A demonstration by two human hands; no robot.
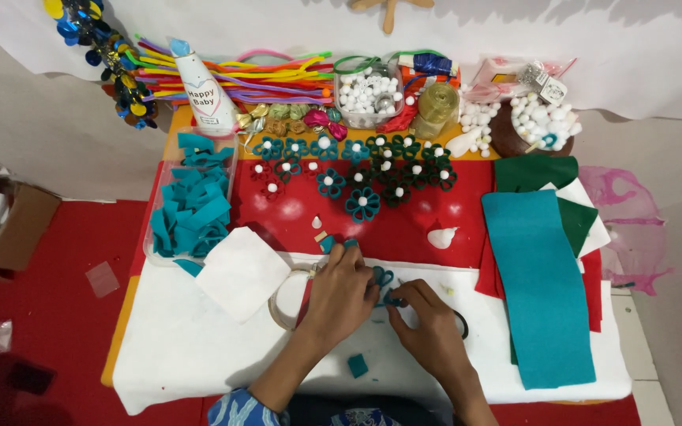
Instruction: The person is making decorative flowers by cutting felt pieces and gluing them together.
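Note:
My left hand point(342, 293) and my right hand point(428, 322) meet over the white felt sheet point(191, 339) at the table's near middle. Between their fingertips is a small teal felt flower piece point(386, 285), partly looped; both hands pinch it. A teal felt strip point(328, 242) pokes out above my left fingers. A small teal scrap point(357, 365) lies on the white felt between my forearms. A clear tape ring point(279, 304) sits just left of my left hand, partly hidden by it.
Finished teal and green felt flowers point(362, 203) with white centres lie on the red felt. A clear tray of teal strips point(191, 207) stands left. Teal felt sheet point(542, 284) and green felt lie right. Pipe cleaners point(262, 75), white pompoms point(365, 91) and a glue tube point(203, 91) line the back.

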